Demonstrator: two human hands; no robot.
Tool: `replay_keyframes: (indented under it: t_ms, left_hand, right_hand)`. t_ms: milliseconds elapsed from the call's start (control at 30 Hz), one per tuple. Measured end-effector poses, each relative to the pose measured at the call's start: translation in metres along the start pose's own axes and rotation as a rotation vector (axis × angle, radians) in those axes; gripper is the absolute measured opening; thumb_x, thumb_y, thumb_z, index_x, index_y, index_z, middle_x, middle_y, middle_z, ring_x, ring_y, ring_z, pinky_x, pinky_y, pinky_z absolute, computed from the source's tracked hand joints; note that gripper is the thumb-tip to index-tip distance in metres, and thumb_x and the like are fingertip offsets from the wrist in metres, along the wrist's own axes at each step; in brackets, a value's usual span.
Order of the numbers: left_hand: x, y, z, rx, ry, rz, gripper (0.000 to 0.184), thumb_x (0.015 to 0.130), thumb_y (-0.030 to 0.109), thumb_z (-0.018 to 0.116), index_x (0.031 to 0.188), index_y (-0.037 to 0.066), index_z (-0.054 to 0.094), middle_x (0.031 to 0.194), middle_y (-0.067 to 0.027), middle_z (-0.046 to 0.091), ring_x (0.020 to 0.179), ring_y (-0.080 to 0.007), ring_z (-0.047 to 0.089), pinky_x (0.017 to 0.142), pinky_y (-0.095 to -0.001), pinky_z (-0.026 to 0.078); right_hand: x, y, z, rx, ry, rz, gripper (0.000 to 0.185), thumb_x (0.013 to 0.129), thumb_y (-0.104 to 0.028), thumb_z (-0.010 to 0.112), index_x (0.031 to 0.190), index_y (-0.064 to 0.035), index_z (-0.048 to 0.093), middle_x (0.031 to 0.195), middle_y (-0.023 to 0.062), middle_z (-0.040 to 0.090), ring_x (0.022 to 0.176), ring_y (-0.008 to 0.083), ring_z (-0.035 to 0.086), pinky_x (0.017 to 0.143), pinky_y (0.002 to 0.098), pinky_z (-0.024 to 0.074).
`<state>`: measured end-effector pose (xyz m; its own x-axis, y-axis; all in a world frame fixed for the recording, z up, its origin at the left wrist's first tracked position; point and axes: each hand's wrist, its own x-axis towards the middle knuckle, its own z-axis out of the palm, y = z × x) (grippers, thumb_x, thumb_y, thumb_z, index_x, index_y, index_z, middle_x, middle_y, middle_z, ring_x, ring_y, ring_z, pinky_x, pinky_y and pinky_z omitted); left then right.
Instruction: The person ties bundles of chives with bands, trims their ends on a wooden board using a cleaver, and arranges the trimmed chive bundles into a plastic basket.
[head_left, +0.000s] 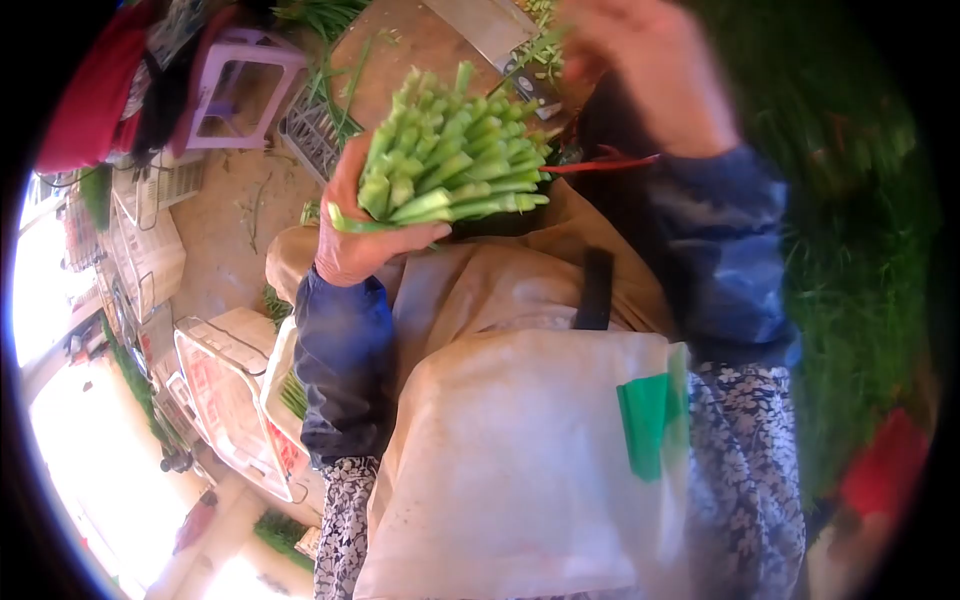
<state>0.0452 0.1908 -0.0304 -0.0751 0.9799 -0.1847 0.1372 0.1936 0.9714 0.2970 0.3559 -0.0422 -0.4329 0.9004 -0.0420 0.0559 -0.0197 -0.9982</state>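
A thick bundle of green stalks (450,155) with cut ends facing up lies in my left hand (360,225), whose fingers and thumb wrap round its left and lower sides. My right hand (640,65) is raised at the top, right of the bundle and apart from it; its fingers are smeared by motion. A thin red strip (605,165) sticks out to the right of the bundle, below my right hand. Behind the bundle, a wide metal blade (480,28) with a dark handle rests on a brown board (385,45) beside small cut green pieces (543,60).
A pale purple stool (285,60) stands at the upper left, near a grey crate (310,130). White baskets (225,400) are at the left. Long green leaves (850,220) fill the right side. A pale apron (520,460) covers my lap.
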Motion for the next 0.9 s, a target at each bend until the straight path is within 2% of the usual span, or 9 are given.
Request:
replay_keyframes:
  t_ms: [67, 200, 267, 300, 367, 500, 633, 867, 900]
  left_hand:
    - [0.007, 0.005, -0.005, -0.012, -0.019, -0.004, 0.084, 0.054, 0.004, 0.089, 0.127, -0.002, 0.049, 0.118, -0.0108, 0.063, 0.108, -0.0189, 0.059, 0.098, -0.0344, 0.046]
    - [0.011, 0.005, -0.017, -0.051, -0.029, 0.025, 0.077, 0.06, -0.001, 0.085, 0.128, -0.002, 0.05, 0.12, -0.0108, 0.062, 0.109, -0.0195, 0.059, 0.096, -0.035, 0.048]
    - [0.013, 0.009, -0.019, -0.066, -0.034, -0.005, 0.074, 0.062, 0.0, 0.084, 0.128, -0.003, 0.051, 0.119, -0.0116, 0.064, 0.109, -0.0204, 0.061, 0.096, -0.0357, 0.048]
    - [0.016, 0.01, -0.018, -0.062, -0.046, 0.004, 0.074, 0.062, 0.0, 0.084, 0.128, -0.003, 0.051, 0.119, -0.0116, 0.064, 0.109, -0.0204, 0.061, 0.096, -0.0357, 0.048]
    - [0.017, 0.007, -0.014, -0.071, -0.051, 0.066, 0.071, 0.063, 0.0, 0.083, 0.127, -0.004, 0.053, 0.117, -0.0124, 0.065, 0.107, -0.0206, 0.062, 0.095, -0.0359, 0.049]
    - [0.018, 0.007, -0.013, -0.088, -0.056, -0.025, 0.073, 0.061, -0.003, 0.083, 0.127, -0.003, 0.052, 0.119, -0.0122, 0.064, 0.109, -0.021, 0.061, 0.096, -0.0361, 0.048]
    - [0.013, -0.004, -0.018, -0.161, 0.029, 0.006, 0.08, 0.059, -0.006, 0.084, 0.131, -0.002, 0.049, 0.124, -0.0116, 0.061, 0.114, -0.0214, 0.058, 0.098, -0.0362, 0.047]
    - [0.018, -0.004, -0.016, -0.153, -0.052, 0.01, 0.086, 0.058, -0.003, 0.087, 0.134, -0.001, 0.045, 0.123, -0.0064, 0.059, 0.115, -0.0156, 0.054, 0.099, -0.0324, 0.045]
    - [0.019, -0.003, -0.016, -0.16, -0.051, 0.019, 0.086, 0.058, -0.003, 0.087, 0.134, -0.001, 0.045, 0.123, -0.0064, 0.059, 0.115, -0.0156, 0.054, 0.099, -0.0324, 0.045]
  right_hand:
    - [-0.007, -0.003, -0.044, -0.076, 0.217, -0.17, 0.017, 0.095, -0.016, 0.059, 0.099, -0.0018, 0.068, 0.079, 0.0054, 0.067, 0.072, 0.0155, 0.064, 0.068, 0.0291, 0.0513]
    - [-0.031, 0.037, -0.202, 0.431, 0.772, -0.359, 0.011, 0.091, -0.007, 0.06, 0.1, -0.0027, 0.066, 0.088, 0.0076, 0.071, 0.087, 0.0204, 0.069, 0.077, 0.0347, 0.0546]
    - [-0.054, 0.02, -0.203, -0.562, 0.891, -0.026, 0.021, 0.089, -0.004, 0.058, 0.108, -0.0064, 0.067, 0.095, 0.008, 0.07, 0.089, 0.0208, 0.068, 0.081, 0.0331, 0.0533]
    - [-0.058, 0.008, -0.19, -0.942, 0.788, 0.188, 0.024, 0.088, -0.003, 0.057, 0.11, -0.0075, 0.067, 0.097, 0.0083, 0.069, 0.088, 0.0209, 0.068, 0.081, 0.0324, 0.0529]
    - [-0.058, 0.011, -0.125, -1.045, 0.547, -0.45, 0.026, 0.086, -0.002, 0.058, 0.11, -0.009, 0.068, 0.097, 0.0065, 0.069, 0.082, 0.0182, 0.066, 0.077, 0.0304, 0.0519]
    - [-0.05, -0.007, 0.003, 0.21, -0.031, -0.011, 0.021, 0.092, -0.01, 0.062, 0.107, 0.0036, 0.064, 0.085, 0.0018, 0.066, 0.074, 0.0085, 0.063, 0.069, 0.0233, 0.0512]
    - [-0.034, 0.002, 0.042, 0.324, -0.221, 0.109, 0.015, 0.095, -0.012, 0.059, 0.1, 0.0021, 0.064, 0.08, 0.0022, 0.065, 0.066, 0.0075, 0.061, 0.062, 0.0204, 0.0506]
    - [-0.021, 0.012, -0.005, 0.643, -0.02, -0.051, 0.015, 0.096, -0.012, 0.055, 0.096, 0.0009, 0.063, 0.077, 0.0039, 0.064, 0.062, 0.0122, 0.06, 0.06, 0.0259, 0.0502]
    - [-0.017, 0.011, -0.013, -0.03, 0.003, -0.001, 0.013, 0.094, -0.009, 0.056, 0.098, 0.0011, 0.062, 0.077, 0.0031, 0.064, 0.063, 0.0116, 0.059, 0.06, 0.0265, 0.0496]
